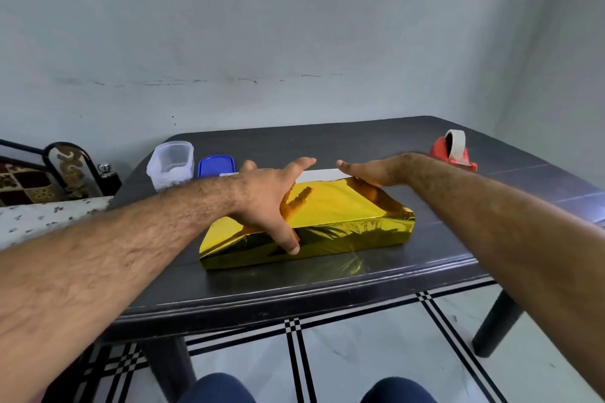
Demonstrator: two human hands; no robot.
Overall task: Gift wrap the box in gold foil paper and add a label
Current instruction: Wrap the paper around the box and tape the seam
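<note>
Gold-wrapped box (327, 219) lying flat near front edge of dark bench (327, 285), long side toward the person. Left hand (271, 196) spread wide across box's left part, thumb down the near side, fingers reaching over the far edge. Right hand (370, 173) flat, fingers straight and together, pressing along box's far right edge. White strip (322, 175) showing just behind the box, between the two hands. Clear tub (171, 164) and blue lid (216, 166) at back left. Red tape dispenser (453, 150) at back right, well apart from box.
</note>
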